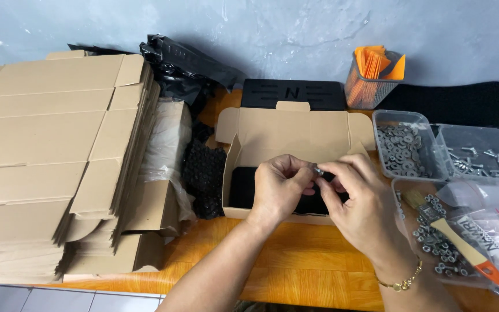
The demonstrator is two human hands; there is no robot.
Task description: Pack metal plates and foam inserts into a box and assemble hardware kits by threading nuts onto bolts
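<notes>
I see both hands meeting over the open cardboard box point(295, 136) that sits mid-bench, toward the back edge. My left hand point(278, 188) and right hand point(359, 202) pinch a small metal fastener point(319, 171) between their fingertips, each grip narrow and closed on it; it is too small to tell whether it is a bolt or a nut. The fastener hangs just above the black pad point(244, 188) lying inside the box.

Along the bench's left edge a tall stack of flattened cardboard boxes point(47, 150) rises, with black plastic bags point(183, 66) behind it at the back. At the right edge stand clear plastic tubs: one of washers point(402, 147), one of bolts point(480, 159), and nearer the front one of nuts point(434, 242) with a wooden-handled brush point(451, 237) lying across it. At the back, an orange mesh cup point(371, 78) holds orange paper slips. The wooden bench point(301, 266) shows bare under my wrists.
</notes>
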